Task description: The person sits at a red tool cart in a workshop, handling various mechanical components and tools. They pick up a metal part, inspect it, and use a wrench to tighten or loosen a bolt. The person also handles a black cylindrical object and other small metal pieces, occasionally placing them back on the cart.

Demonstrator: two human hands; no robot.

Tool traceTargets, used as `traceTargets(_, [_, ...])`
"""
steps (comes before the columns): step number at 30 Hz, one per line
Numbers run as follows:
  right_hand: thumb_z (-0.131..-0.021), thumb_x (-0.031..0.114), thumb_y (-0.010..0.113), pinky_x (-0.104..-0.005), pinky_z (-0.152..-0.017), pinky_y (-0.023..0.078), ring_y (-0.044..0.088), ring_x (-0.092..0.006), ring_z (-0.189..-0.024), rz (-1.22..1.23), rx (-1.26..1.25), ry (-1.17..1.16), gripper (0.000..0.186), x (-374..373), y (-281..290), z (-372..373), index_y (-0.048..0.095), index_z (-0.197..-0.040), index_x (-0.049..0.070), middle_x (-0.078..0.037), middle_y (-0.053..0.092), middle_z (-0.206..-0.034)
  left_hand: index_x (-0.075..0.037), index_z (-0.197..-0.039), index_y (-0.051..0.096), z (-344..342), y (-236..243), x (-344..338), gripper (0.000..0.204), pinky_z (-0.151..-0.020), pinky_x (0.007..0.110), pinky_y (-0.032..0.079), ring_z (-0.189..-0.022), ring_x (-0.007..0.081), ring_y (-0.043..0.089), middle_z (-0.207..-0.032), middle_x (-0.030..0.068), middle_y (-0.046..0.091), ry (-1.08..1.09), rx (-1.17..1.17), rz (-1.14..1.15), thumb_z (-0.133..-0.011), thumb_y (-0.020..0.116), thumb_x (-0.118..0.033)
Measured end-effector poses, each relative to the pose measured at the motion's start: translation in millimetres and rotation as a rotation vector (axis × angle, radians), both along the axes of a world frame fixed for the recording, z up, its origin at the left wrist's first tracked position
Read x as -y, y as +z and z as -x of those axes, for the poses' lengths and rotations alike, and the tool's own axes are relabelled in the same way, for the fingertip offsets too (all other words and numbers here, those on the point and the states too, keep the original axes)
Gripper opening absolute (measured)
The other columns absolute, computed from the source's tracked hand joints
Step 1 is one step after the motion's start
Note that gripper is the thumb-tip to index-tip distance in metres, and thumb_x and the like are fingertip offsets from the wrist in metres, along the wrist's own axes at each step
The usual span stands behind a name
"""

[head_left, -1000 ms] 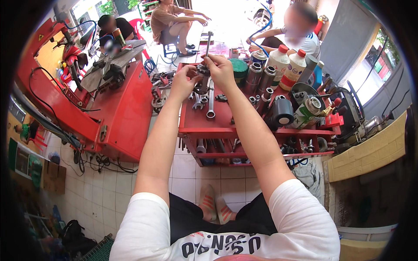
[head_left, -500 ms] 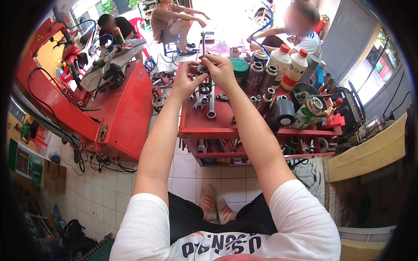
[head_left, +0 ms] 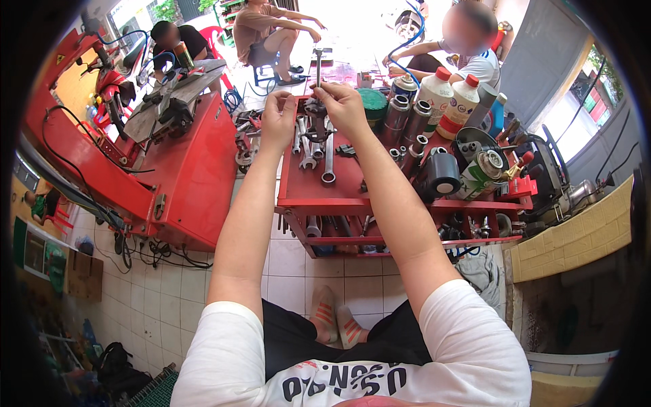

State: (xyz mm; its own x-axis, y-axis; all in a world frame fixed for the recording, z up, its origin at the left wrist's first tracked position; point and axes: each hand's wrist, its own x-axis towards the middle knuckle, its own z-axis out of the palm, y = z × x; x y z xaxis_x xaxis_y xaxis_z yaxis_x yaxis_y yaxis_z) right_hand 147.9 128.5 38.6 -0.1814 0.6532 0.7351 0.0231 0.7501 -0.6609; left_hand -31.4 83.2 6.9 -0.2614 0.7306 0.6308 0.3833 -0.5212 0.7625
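Observation:
My right hand (head_left: 342,107) grips a dark metal tool (head_left: 316,114) with an upright bar (head_left: 319,64) and a toothed-looking body, held over the red tool cart (head_left: 305,191). My left hand (head_left: 278,115) is just left of it, fingers curled in, apart from the tool's body; what they hold, if anything, is hidden. Beneath lie several spanners (head_left: 329,163). Metal sockets (head_left: 397,122), bottles with red caps (head_left: 453,114), a green tub (head_left: 371,102) and a dark cylinder (head_left: 437,176) crowd the cart's right side.
A red machine (head_left: 190,169) with cables stands at left. A yellow padded panel (head_left: 569,241) is at right. Three people sit beyond: one in black (head_left: 183,51), one in brown (head_left: 258,30), one in white (head_left: 478,71). My feet (head_left: 349,325) rest on tiled floor (head_left: 291,281).
My left hand has drawn leftward off the tool's body, uncovering more of the spanners below. My right hand still grips the tool in nearly the same place.

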Motion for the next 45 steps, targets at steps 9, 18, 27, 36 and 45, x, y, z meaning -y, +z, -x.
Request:
traceTargets(9, [-0.095,0.019,0.075,-0.0372,-0.084,0.048,0.060,-0.0216,-0.090,0.159,-0.094,0.098,0.021,-0.4,-1.2,0.4,0.082,-0.111,0.009,-0.008,0.078,-0.092,-0.009,-0.122,0.057,-4.1,1.3,10.6,0.052,-0.077,0.026,0.046,-0.090,0.0088,0.061,-0.102,0.0005,0.065,-0.050,-0.125,0.013,-0.089,0.085,-0.038])
traceTargets(18, [-0.095,0.020,0.075,-0.0366,-0.083,0.049,0.060,-0.0220,-0.088,0.116,-0.073,0.081,0.021,-4.8,-2.6,-0.8,0.082,-0.111,0.008,-0.008,0.078,-0.091,-0.008,-0.122,0.057,-4.5,2.2,10.4,0.053,-0.077,0.025,0.045,-0.089,0.0081,0.060,-0.101,0.0002,0.065,-0.042,-0.119,0.029,-0.089,0.085,-0.038])
traceTargets(27, [-0.094,0.017,0.076,-0.0373,-0.083,0.050,0.066,-0.0219,-0.087,0.008,0.031,-0.037,0.019,-5.1,-1.6,-2.4,0.082,-0.110,0.008,-0.008,0.078,-0.089,-0.007,-0.123,0.056,-2.4,-0.3,6.8,0.050,-0.075,0.024,0.046,-0.089,0.0080,0.063,-0.099,0.0000,0.065,-0.045,-0.107,0.025,-0.092,0.082,-0.037])
traceTargets(36, [-0.094,0.019,0.076,-0.0376,-0.081,0.049,0.062,-0.0216,-0.083,0.114,-0.047,0.074,0.021,0.5,-1.4,1.5,0.082,-0.111,0.008,-0.009,0.076,-0.086,-0.007,-0.122,0.057,-0.7,-0.2,7.8,0.045,-0.074,0.024,0.045,-0.088,0.0080,0.062,-0.098,0.0005,0.065,-0.069,-0.086,0.021,-0.096,0.079,-0.037])
traceTargets(45, [-0.097,0.014,0.074,-0.0304,-0.080,0.053,0.067,-0.0148,-0.086,0.135,-0.032,0.110,0.022,3.8,0.0,-0.7,0.079,-0.115,0.002,-0.010,0.077,-0.094,-0.007,-0.120,0.058,-1.3,-0.2,7.8,0.036,-0.075,0.026,0.046,-0.089,0.0091,0.062,-0.100,0.0026,0.067,-0.079,-0.072,0.016,-0.100,0.072,-0.034])
